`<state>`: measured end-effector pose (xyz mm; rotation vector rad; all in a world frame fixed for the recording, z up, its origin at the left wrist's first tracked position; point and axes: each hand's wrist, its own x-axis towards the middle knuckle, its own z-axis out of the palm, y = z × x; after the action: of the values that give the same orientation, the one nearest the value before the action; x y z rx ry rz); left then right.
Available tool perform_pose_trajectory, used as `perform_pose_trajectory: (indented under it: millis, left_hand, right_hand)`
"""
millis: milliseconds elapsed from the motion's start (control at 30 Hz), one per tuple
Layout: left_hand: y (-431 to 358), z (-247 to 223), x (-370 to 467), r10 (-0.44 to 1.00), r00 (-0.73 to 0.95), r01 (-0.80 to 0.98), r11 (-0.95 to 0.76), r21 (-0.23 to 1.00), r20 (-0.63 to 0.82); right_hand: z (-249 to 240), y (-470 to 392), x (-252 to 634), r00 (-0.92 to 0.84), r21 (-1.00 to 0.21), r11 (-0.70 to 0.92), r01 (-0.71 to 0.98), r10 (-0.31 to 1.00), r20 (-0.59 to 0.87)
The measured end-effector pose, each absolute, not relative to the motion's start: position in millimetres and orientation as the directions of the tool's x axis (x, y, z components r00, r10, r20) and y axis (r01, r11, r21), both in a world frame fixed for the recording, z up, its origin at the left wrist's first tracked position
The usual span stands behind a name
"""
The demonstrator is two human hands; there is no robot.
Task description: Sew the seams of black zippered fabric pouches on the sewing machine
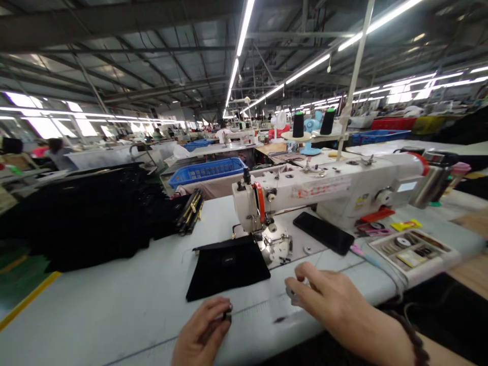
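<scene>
My left hand [202,330] is closed in a pinch on a small dark metallic piece [227,315], whose kind I cannot make out, just above the table's front. My right hand [331,305], wearing a dark bracelet at the wrist, has its thumb and fingers closed on a silvery round bobbin [292,294]. Between and beyond the hands stands a white sewing machine [282,195] with an orange thread-lever guard. A black fabric piece [229,272] with a small label lies flat left of the needle area, its back edge near the presser foot. Another small bobbin [307,250] rests on the machine bed.
A large stack of black fabric [95,213] covers the table's left, with zipper strips [190,211] beside it. A black phone [324,233], pink-handled scissors [364,253], a parts tray [415,251] and a steel flask [430,178] sit right. A blue basket [208,172] stands behind.
</scene>
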<state>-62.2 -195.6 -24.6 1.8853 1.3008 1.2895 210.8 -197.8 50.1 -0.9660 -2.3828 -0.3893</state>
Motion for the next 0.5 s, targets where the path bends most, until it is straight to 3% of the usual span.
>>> perform_pose_trajectory:
  millis: [133,233,367,500]
  left_hand:
    - [-197,12,-40,0.874,0.266,0.375,-0.483,0.791,0.408]
    - [-197,39,-12,0.778,0.381,0.337,-0.620,0.709,0.500]
    - [-195,53,18,0.650,0.402,0.340,-0.760,0.554,0.645]
    - [-195,48,30,0.679,0.396,0.328,-0.733,0.596,0.618]
  right_hand:
    - [16,-204,198,-0.473,-0.242,0.631,0.737,0.738,0.482]
    - [20,-200,198,-0.428,-0.430,0.609,0.667,0.785,0.448]
    - [28,-201,198,-0.369,-0.442,0.646,0.622,0.740,0.562]
    - [31,-206,198,-0.379,-0.315,0.671,0.672,0.676,0.632]
